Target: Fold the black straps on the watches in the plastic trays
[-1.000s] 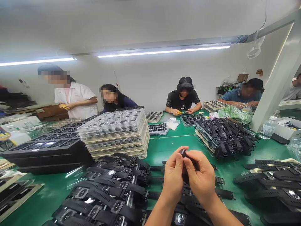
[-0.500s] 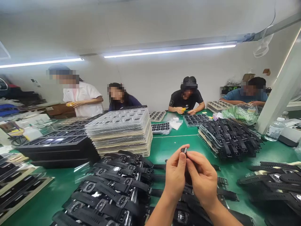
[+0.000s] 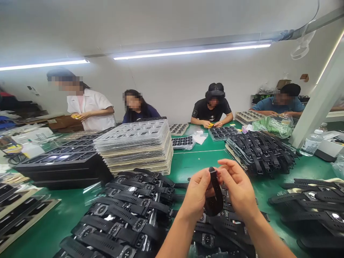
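A black smartwatch (image 3: 215, 195) hangs in front of me, its strap bent into a loop and its dark face low. My left hand (image 3: 195, 191) grips the strap near its top end between thumb and fingers. On the other side my right hand (image 3: 239, 190) pinches at the same strap end with its thumb and a fingertip, its other fingers loosely curled. Below both hands lies a layer of black smartwatches (image 3: 208, 238) with straps stretched out. To the left, a larger pile of smartwatches (image 3: 118, 215) shows sensor backs facing up.
Stacked clear trays (image 3: 134, 147) stand beyond the left pile, beside black foam trays (image 3: 64, 168). More watches lie on trays (image 3: 258, 152) at the back right and in a pile (image 3: 317, 211) at right. Co-workers sit or stand across the green table (image 3: 193, 161). A bottle (image 3: 311, 143) stands by the post.
The strap end has come up between my hands and the watch loop now shows below them. My right hand has shifted right and its fingers have loosened. The view has tilted slightly.
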The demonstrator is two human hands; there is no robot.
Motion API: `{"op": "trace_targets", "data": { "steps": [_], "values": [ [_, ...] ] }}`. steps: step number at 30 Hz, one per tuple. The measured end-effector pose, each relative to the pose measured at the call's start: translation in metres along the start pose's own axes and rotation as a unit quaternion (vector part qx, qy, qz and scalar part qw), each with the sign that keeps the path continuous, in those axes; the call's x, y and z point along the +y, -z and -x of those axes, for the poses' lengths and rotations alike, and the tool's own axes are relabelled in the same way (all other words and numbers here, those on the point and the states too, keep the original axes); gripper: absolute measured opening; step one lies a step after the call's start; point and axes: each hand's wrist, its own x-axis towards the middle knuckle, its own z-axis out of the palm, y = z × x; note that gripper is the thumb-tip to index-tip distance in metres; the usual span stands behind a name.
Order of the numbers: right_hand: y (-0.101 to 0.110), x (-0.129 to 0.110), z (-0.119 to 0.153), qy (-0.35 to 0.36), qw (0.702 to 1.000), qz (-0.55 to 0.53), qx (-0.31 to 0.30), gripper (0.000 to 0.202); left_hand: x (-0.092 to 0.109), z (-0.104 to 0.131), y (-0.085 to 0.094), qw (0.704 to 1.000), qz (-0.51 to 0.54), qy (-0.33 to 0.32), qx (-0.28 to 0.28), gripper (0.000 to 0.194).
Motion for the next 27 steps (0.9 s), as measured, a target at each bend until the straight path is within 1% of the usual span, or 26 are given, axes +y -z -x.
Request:
{"op": "trace_targets", "data": {
  "steps": [2, 4, 6, 7, 9, 12, 14, 16, 19, 21, 24, 27],
  "values": [
    [0.012, -0.012, -0.005, -0.03, 0.996, 0.053, -0.06, 0.021, 0.0, 0.0, 0.001, 0.998, -0.006, 0.03, -0.056, 0.055],
    [0.022, -0.023, -0.009, -0.049, 0.988, 0.099, -0.112, 0.017, 0.0, 0.001, 0.001, 0.993, -0.018, 0.057, -0.099, 0.055],
    [0.028, -0.032, -0.011, -0.062, 0.984, 0.117, -0.117, 0.014, 0.0, 0.001, 0.001, 0.99, -0.033, 0.079, -0.113, 0.055],
    [0.03, -0.034, -0.011, -0.064, 0.985, 0.123, -0.107, 0.015, -0.001, 0.001, 0.0, 0.989, -0.042, 0.087, -0.112, 0.055],
    [0.033, -0.036, -0.013, -0.064, 0.987, 0.127, -0.069, 0.018, -0.002, 0.001, -0.002, 0.988, -0.063, 0.097, -0.104, 0.057],
    [0.033, -0.032, -0.017, -0.084, 0.993, 0.08, 0.017, 0.025, -0.008, 0.001, -0.007, 0.983, -0.077, 0.122, -0.113, 0.056],
    [0.033, -0.028, -0.019, -0.088, 0.992, 0.054, 0.067, 0.031, -0.013, 0.0, -0.011, 0.982, -0.053, 0.143, -0.114, 0.052],
    [0.03, -0.024, -0.019, -0.076, 0.991, 0.067, 0.093, 0.035, -0.02, 0.0, -0.014, 0.981, -0.003, 0.158, -0.109, 0.047],
    [0.026, -0.02, -0.016, -0.046, 0.983, 0.135, 0.117, 0.034, -0.029, -0.002, -0.014, 0.977, 0.056, 0.162, -0.123, 0.046],
    [0.024, -0.019, -0.014, -0.026, 0.975, 0.185, 0.122, 0.029, -0.035, -0.002, -0.011, 0.973, 0.055, 0.162, -0.152, 0.047],
    [0.022, -0.021, -0.013, -0.012, 0.969, 0.225, 0.104, 0.025, -0.04, -0.004, -0.004, 0.964, 0.041, 0.178, -0.193, 0.048],
    [0.023, -0.023, -0.013, -0.006, 0.964, 0.248, 0.101, 0.023, -0.04, -0.004, 0.0, 0.962, 0.038, 0.18, -0.201, 0.051]
  ]
}}
